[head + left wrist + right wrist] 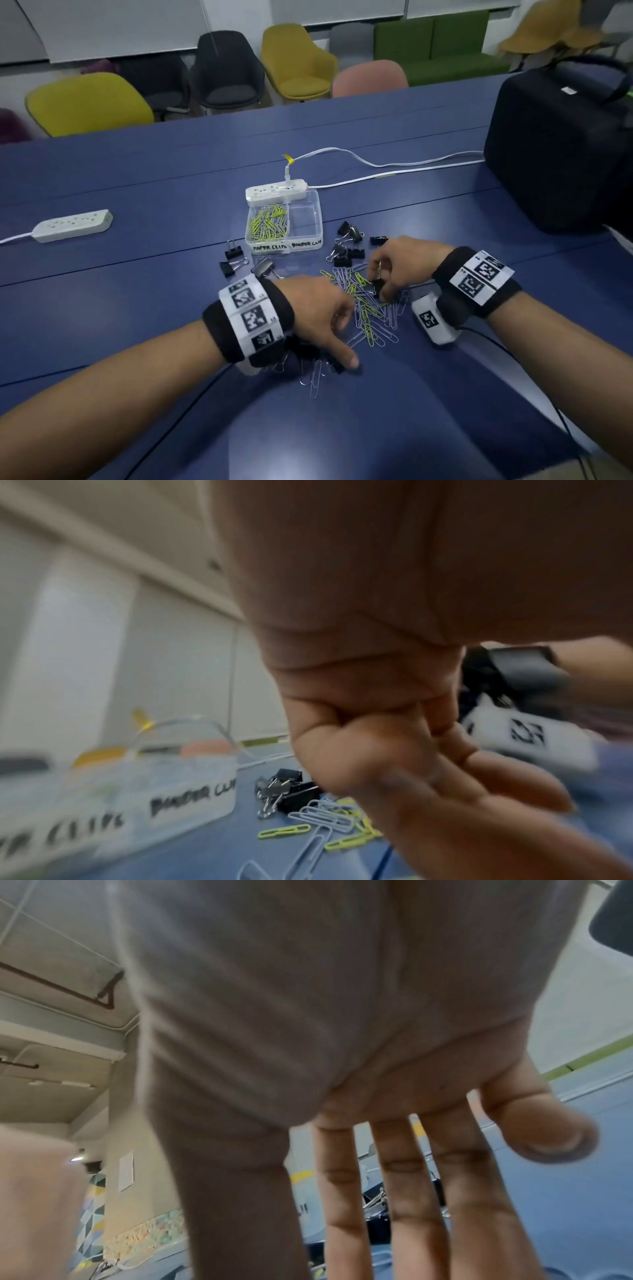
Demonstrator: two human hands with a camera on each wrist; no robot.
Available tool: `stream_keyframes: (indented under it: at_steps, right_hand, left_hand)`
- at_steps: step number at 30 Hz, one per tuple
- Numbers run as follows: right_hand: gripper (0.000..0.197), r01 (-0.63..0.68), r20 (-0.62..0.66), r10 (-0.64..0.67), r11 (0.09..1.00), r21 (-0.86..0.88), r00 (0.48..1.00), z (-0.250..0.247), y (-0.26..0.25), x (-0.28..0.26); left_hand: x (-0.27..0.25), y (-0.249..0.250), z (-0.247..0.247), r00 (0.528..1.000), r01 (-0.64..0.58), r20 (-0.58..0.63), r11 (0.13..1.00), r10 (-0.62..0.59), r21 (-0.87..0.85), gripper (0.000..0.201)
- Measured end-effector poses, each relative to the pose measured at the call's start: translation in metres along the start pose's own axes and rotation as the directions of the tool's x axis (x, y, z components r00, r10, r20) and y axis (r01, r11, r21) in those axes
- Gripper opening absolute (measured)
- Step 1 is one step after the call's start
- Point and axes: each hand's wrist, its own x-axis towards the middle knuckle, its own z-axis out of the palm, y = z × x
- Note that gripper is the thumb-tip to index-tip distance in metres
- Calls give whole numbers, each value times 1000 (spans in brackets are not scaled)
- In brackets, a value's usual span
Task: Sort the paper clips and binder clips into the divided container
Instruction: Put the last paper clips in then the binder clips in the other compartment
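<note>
A clear divided container stands mid-table; its left part holds yellow and white paper clips, its right part looks bare. In front lies a loose paper clip pile. Black binder clips lie right of the container, left of it, and under my left wrist. My left hand hovers at the pile's left edge, fingers curled into the palm, nothing showing in it. My right hand reaches down onto the pile and pinches an upright paper clip.
A white power strip lies right behind the container, its cable running right. Another strip lies far left. A large black case stands at the right. Chairs line the far table edge.
</note>
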Motion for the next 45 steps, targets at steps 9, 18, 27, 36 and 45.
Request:
stream_keyframes:
  at_steps: [9, 18, 27, 36, 45]
  right_hand:
    - [22, -54, -122, 58, 998, 33, 991, -17, -6, -8]
    - [40, -336, -274, 333, 941, 37, 902, -36, 27, -6]
    - [25, -390, -277, 366, 920, -36, 889, -14, 27, -1]
    - [24, -127, -198, 102, 985, -118, 975, 17, -10, -15]
    - [44, -170, -187, 135, 967, -188, 973, 18, -12, -38]
  left_hand:
    - [-11, 2, 9, 993, -57, -104, 994, 48, -92, 41]
    - [-23, -92, -16, 901, 361, -248, 932, -355, -22, 37]
    - [-31, -81, 14, 949, 187, -254, 982, -186, -23, 37]
    - [-26, -58, 32, 983, -12, -181, 996, -5, -91, 31]
    - [-52, -88, 8, 920, 62, -358, 963, -157, -262, 29]
